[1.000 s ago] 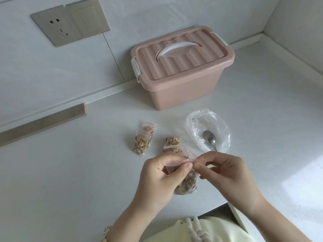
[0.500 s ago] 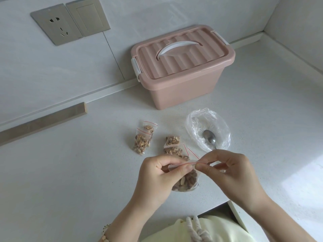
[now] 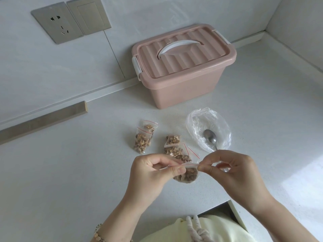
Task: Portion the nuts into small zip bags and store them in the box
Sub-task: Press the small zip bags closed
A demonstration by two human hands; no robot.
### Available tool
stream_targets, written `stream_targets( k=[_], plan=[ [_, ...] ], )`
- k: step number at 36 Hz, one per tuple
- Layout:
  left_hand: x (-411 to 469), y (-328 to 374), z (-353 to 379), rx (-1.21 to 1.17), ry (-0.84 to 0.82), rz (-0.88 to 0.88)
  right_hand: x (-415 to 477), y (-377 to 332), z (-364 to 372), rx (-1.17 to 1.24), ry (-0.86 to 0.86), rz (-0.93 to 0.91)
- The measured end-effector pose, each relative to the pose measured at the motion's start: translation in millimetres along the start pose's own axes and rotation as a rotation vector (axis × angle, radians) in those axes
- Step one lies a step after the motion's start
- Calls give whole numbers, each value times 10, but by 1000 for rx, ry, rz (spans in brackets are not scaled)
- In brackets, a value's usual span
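Note:
A small zip bag of nuts (image 3: 187,174) hangs between both hands above the counter. My left hand (image 3: 153,173) pinches the left end of its red-lined seal, and my right hand (image 3: 232,170) pinches the right end. Two filled zip bags (image 3: 142,138) lie side by side further back on the left. Several more filled bags (image 3: 173,144) lie just behind my hands. The pink storage box (image 3: 181,67) stands at the back with its lid on and white handle flat.
A crumpled clear plastic bag (image 3: 208,127) lies right of the small bags, with a metal spoon (image 3: 210,137) on it. A wooden strip (image 3: 43,119) runs along the wall at left. A wall socket (image 3: 57,23) sits above. The counter edge is near my body.
My right hand has slid rightward along the bag's seal, so the hands now stand further apart. The bag has dropped slightly and hangs more in view between them.

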State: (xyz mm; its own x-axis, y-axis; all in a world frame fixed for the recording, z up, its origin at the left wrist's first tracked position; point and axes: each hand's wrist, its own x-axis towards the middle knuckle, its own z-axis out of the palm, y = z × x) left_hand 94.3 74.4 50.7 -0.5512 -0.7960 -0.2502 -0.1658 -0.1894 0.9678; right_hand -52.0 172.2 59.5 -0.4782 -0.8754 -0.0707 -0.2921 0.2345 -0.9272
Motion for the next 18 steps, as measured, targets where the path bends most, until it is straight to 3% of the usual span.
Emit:
stream_targets(
  k=[13,18],
  plan=[
    [-32,-44,-85,-109,101,-74,6,-15,93,6,-17,30],
    [-21,-125,-166,-38,79,-71,36,107,154,-150,-119,98]
  ],
)
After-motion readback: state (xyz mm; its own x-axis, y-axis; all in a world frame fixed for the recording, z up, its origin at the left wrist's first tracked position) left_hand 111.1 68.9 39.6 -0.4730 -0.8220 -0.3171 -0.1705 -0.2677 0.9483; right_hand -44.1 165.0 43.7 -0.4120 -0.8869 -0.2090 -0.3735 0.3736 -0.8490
